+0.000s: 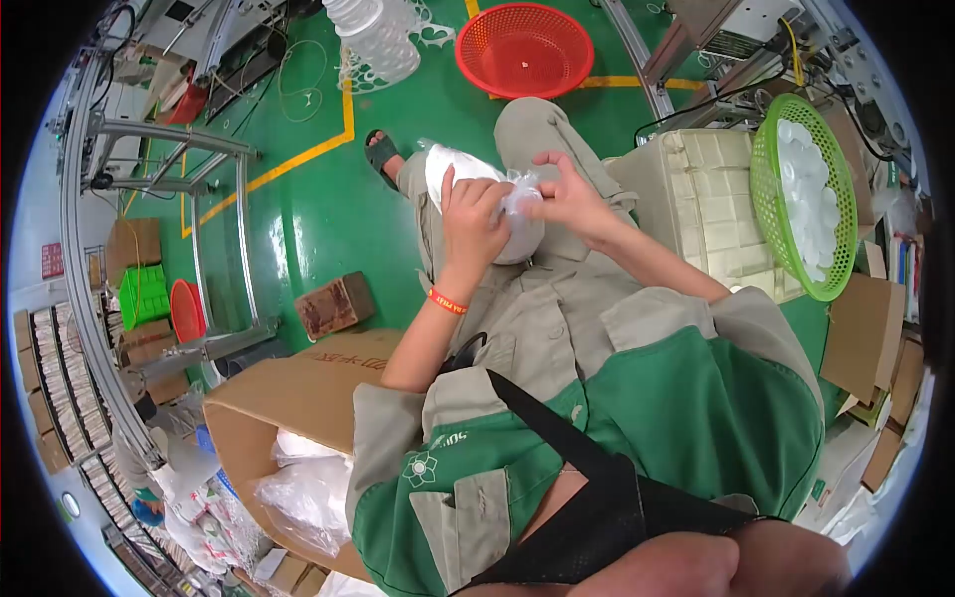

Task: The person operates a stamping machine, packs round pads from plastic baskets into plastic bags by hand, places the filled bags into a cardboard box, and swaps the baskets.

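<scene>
A clear plastic bag with white contents (450, 167) lies across my lap, its gathered, crumpled part between my hands. My left hand (476, 221), with a red band at the wrist, is wrapped over the bag and presses on it near the gathered part. On the other side my right hand (572, 204) touches the gathered plastic with its thumb, and its index finger is raised apart. Whether the right fingers pinch the plastic is hard to make out. The bag's rounded lower part shows below my hands.
A red basket (524, 50) stands ahead on the green floor. At the right, a green basket of white pieces (759, 189) rests by a pale woven block (686, 214). A cardboard box (298, 388) with plastic bags sits at the left, near a brown block (334, 305) and metal frames.
</scene>
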Demonstrator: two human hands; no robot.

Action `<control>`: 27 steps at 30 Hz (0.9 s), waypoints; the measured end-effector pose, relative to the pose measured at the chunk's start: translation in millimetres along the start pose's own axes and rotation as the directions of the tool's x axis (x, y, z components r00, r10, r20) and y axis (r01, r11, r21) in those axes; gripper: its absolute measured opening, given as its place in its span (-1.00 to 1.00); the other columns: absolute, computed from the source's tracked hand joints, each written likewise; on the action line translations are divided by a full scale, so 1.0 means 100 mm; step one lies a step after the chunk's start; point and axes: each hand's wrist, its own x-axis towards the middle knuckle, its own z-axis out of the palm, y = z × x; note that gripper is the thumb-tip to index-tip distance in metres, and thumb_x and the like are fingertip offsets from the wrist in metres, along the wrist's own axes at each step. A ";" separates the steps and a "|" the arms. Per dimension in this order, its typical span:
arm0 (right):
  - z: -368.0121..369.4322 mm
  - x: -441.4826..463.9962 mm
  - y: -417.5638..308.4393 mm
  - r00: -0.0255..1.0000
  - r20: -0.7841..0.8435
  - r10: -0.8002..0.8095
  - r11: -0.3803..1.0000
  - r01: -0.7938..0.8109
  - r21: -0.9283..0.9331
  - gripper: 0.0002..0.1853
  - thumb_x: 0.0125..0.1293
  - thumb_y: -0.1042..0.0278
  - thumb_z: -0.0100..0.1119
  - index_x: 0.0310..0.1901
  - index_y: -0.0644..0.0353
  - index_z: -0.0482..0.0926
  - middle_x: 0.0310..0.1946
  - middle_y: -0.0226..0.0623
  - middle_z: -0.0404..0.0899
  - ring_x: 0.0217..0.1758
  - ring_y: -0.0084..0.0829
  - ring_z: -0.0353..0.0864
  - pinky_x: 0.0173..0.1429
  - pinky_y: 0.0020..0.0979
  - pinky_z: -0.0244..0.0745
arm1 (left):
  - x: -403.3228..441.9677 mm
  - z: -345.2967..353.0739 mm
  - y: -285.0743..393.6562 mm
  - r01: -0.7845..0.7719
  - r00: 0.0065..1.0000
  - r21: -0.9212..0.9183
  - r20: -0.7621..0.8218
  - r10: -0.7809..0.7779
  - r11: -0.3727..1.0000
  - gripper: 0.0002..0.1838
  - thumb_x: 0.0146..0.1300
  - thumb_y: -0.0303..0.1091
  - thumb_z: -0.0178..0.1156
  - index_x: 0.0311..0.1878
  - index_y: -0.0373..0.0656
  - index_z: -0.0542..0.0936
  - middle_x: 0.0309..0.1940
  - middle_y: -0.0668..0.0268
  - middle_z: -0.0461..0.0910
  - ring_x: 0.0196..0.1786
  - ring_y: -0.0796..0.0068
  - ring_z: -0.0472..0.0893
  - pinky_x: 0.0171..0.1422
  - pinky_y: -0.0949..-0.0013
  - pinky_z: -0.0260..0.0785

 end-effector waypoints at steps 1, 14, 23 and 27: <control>0.05 -0.03 -0.02 1.000 0.004 0.008 1.000 -0.008 0.001 -0.33 0.06 0.28 0.30 0.09 0.20 0.06 -0.37 -0.35 0.48 -0.30 -0.55 0.45 -0.16 -0.50 0.34 | 0.01 0.00 -0.01 0.033 0.999 -0.004 0.021 -0.033 0.999 -0.69 -0.30 -0.55 0.15 -0.35 -0.08 0.57 -0.41 0.38 0.52 -0.26 0.38 0.44 0.32 0.08 -0.02; 0.11 0.14 0.08 0.734 -0.061 -0.677 0.423 0.320 -0.848 -0.44 -0.24 0.39 0.23 -0.11 0.20 0.26 -0.30 -0.24 0.38 -0.15 -0.20 0.40 -0.08 -0.23 0.27 | -0.03 -0.03 -0.21 0.501 0.860 -0.332 0.294 -0.417 0.799 -0.71 -0.07 -0.40 0.25 -0.24 -0.17 0.46 -0.42 0.41 0.55 -0.20 0.52 0.51 0.29 0.25 -0.04; -0.01 0.20 0.25 0.678 0.169 -0.716 0.278 0.499 -0.821 -0.63 -0.16 0.42 0.23 -0.22 0.12 0.42 -0.41 -0.49 0.52 -0.24 -0.38 0.43 -0.15 -0.34 0.25 | -0.01 -0.28 -0.16 0.691 0.722 -0.671 0.618 -0.312 0.269 -0.14 -0.02 -0.66 0.11 0.34 0.05 -0.02 -0.33 0.37 0.51 -0.16 0.62 0.45 0.08 0.47 0.19; 0.02 0.25 0.16 0.690 0.199 -0.696 0.292 0.524 -0.800 -0.71 -0.18 0.43 0.28 -0.34 0.13 0.45 -0.47 -0.50 0.51 -0.30 -0.41 0.45 -0.19 -0.37 0.28 | -0.03 -0.35 -0.24 0.796 0.600 -0.537 0.763 -0.241 0.280 -0.02 0.00 -0.52 0.10 0.40 0.14 -0.27 -0.34 0.42 0.43 -0.21 0.64 0.38 0.20 0.41 0.04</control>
